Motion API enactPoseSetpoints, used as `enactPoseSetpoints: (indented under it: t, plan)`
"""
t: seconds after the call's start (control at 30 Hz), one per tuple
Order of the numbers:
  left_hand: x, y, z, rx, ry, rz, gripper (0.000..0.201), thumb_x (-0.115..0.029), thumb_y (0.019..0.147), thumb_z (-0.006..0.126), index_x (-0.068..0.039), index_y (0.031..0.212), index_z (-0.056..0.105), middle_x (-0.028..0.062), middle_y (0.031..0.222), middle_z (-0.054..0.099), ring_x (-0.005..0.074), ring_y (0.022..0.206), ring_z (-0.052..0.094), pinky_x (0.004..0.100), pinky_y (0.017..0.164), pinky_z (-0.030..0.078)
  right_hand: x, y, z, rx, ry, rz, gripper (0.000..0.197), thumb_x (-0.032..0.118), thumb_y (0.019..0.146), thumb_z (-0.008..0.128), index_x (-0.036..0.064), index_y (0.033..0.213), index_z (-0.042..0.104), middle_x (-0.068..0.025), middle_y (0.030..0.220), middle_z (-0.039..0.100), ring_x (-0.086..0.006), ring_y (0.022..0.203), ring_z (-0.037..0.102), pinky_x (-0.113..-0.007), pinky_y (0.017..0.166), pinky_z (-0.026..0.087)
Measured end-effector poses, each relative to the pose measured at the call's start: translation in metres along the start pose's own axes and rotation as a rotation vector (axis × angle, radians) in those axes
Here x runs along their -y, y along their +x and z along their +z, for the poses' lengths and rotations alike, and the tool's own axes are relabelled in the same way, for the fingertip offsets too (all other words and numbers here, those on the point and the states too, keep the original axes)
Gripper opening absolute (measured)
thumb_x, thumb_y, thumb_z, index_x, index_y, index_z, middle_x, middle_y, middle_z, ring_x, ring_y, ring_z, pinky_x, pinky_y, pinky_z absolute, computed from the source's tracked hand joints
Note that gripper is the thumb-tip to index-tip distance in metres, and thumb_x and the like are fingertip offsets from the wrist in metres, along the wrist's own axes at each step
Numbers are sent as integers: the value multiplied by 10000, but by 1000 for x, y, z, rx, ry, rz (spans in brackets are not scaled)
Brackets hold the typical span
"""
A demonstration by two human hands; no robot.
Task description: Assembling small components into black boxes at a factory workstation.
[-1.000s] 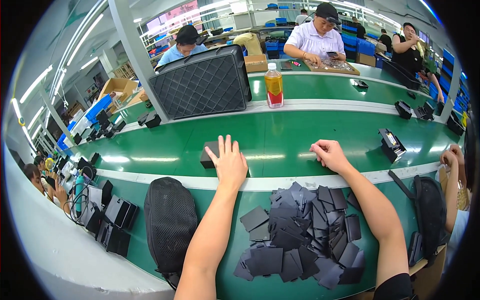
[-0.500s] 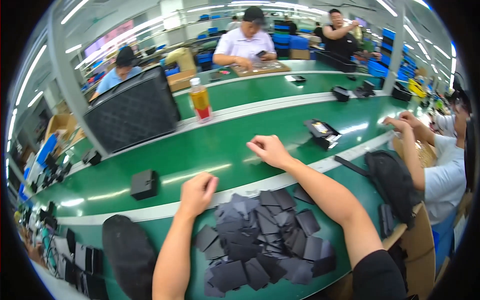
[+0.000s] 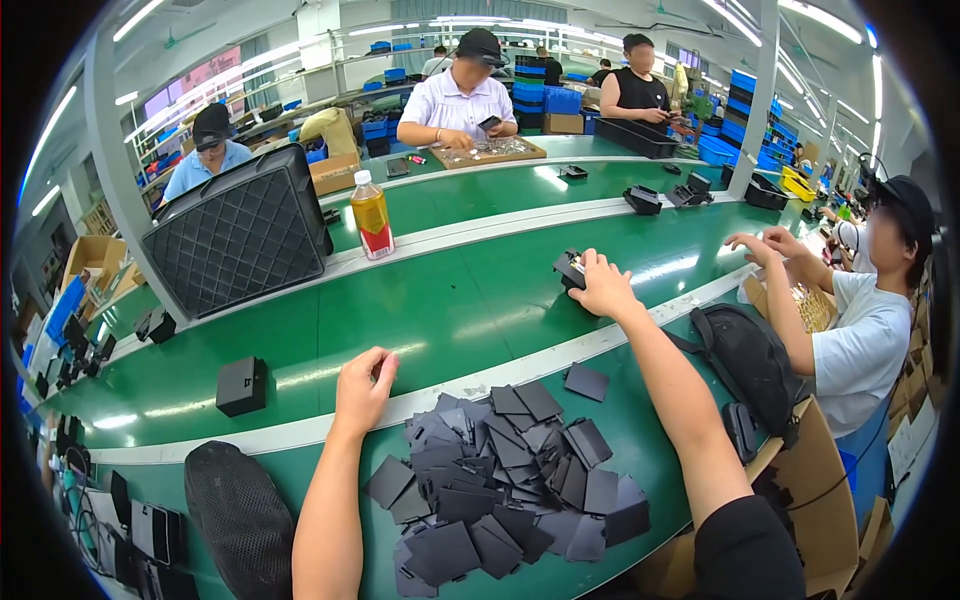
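Note:
My right hand [image 3: 604,286] reaches over the green belt [image 3: 430,320], its thumb and fingers around the near right side of an open black plastic box [image 3: 570,267]. Something metallic shows inside the box, partly covered by my fingers. My left hand [image 3: 362,392] hovers by the pale belt rail with fingers curled in a loose fist, and nothing shows in it. Between my forearms lies a heap of thin black plastic plates [image 3: 500,470], flat and overlapping. One plate [image 3: 586,381] rests apart from the heap, near the rail.
A closed black box [image 3: 241,386] sits on the belt at left. Beyond it stand a black crate [image 3: 235,220] and a drink bottle [image 3: 373,215]. Black bags lie left [image 3: 238,515] and right [image 3: 745,352] of the heap. Co-workers sit across and at right.
My right hand has moved right and taken hold of the open black box, which has shifted left. My left hand stays loosely closed. The view has turned slightly.

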State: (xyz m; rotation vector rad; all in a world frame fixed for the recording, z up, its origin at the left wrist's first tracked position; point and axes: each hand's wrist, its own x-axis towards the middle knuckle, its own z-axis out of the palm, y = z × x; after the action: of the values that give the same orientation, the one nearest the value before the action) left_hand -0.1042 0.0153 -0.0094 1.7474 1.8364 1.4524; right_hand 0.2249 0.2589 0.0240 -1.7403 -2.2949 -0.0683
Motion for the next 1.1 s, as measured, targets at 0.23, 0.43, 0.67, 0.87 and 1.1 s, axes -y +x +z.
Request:
enactPoseSetpoints:
  t: [0.23, 0.43, 0.67, 0.87, 1.1]
  plan:
    - [-23, -14, -28, 18, -811, -292, 342, -210, 977, 547, -49, 1274, 494, 147, 1069, 642, 185, 681, 641, 243, 544, 495, 114, -60, -56, 214, 808, -780, 429, 124, 723, 785, 95, 947, 420, -98, 1137, 580, -246, 936, 558, -340, 835, 449]
    - [-20, -17, -16, 28, -1234, -672, 424, -412, 1020, 437, -64, 1240, 537, 140, 1068, 648, 241, 812, 682, 261, 582, 533, 195, -113, -64, 75, 739, -1334, 448, 186, 666, 829, 92, 905, 461, -111, 1233, 560, -304, 1185, 502, -429, 1046, 361]
    - [4, -13, -16, 117, -1276, -597, 441, -474, 1012, 409, -85, 1152, 565, 120, 1061, 643, 208, 912, 655, 258, 705, 528, 195, -112, -49, 27, 566, -1430, 397, 98, 680, 765, 84, 974, 498, -107, 1319, 507, -328, 1282, 444, -462, 1090, 332]
    - [28, -11, -14, 49, -1183, -414, 236, -334, 988, 563, -105, 1041, 555, 70, 977, 614, 116, 858, 588, 248, 774, 489, 185, -106, -51, -161, 260, -1320, 382, 56, 738, 689, 79, 1083, 528, -122, 1353, 476, -388, 1293, 438, -493, 1088, 343]
    - [4, -13, 1, -220, -802, -308, 96, -173, 997, 545, -108, 928, 531, 21, 862, 595, 81, 714, 563, 218, 642, 483, 174, -117, -79, 322, 86, -782, 390, 185, 822, 673, 29, 1140, 511, -188, 1245, 503, -423, 981, 637, -517, 879, 512]
